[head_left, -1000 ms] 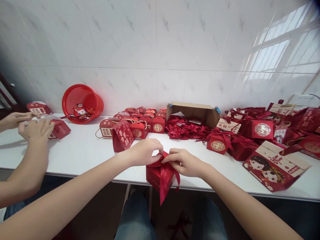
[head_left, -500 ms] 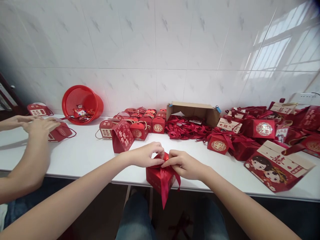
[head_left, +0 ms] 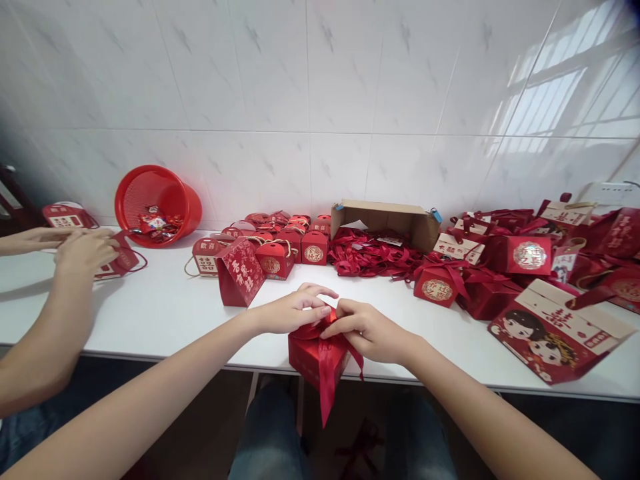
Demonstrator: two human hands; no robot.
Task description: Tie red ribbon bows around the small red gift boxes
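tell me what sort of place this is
Likely an indoor workroom, judging by the tiled wall, the long white table and the many decorated red boxes on it.

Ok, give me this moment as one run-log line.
left-hand grip: open at ribboned box | right-hand grip: closed on red ribbon | box: at front edge of table | red basket: tipped, packets inside

Front gift box (head_left: 304, 357) is smooth paperboard, slight sheen; its ribbon (head_left: 327, 380) is glossy, satin-like cloth. Ribbon pile (head_left: 370, 260) looks the same. Carton (head_left: 424, 230) is matt cardboard. Basket (head_left: 193, 205) is shiny plastic, mesh-textured inside. Tabletop (head_left: 165, 300) is smooth, low gloss. Wall tiles (head_left: 340, 67) are polished, reflective. Jeans (head_left: 270, 437) are matt denim.
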